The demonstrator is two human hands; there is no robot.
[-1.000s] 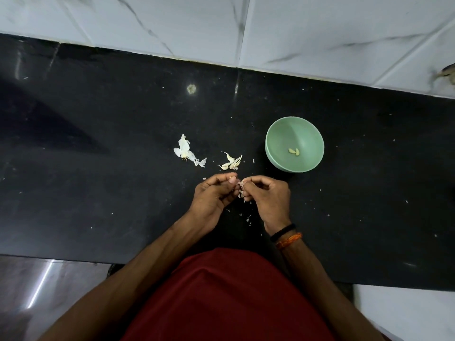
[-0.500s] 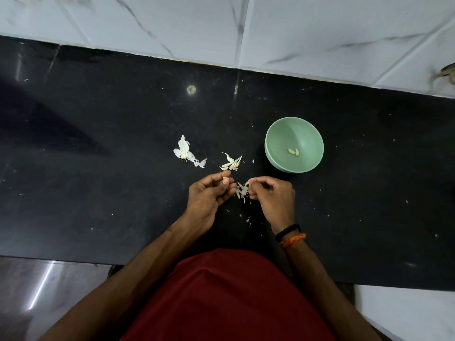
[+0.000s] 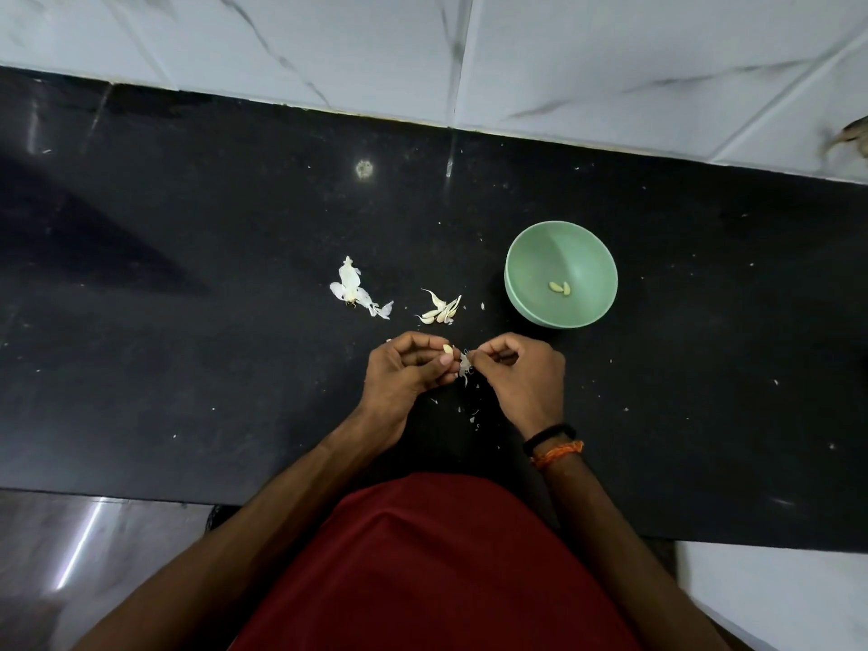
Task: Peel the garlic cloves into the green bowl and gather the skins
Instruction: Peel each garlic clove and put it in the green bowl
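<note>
Head view, steeply down onto countertop (image 3: 188, 321)

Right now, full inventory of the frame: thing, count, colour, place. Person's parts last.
green bowl: one, pale green, on the counter ahead and right of the hands
peeled cloves: two, yellowish, in the bowl's bottom
unpeeled garlic cloves: small cluster, off-white, on the counter left of the bowl; count unclear
skin pile: one loose heap, white, left of that cluster
skin flakes: several, white, scattered on the counter under the hands
counter: one, black, speckled
wall tiles: white, marbled, behind the counter
clove in hand: one, pale yellow, at the left fingertips
torn skin: one shred, white, pinched by the right hand
wristbands: two, black and orange, right wrist
shirt: red
left hand: holds the clove
right hand: pinches the skin
</note>
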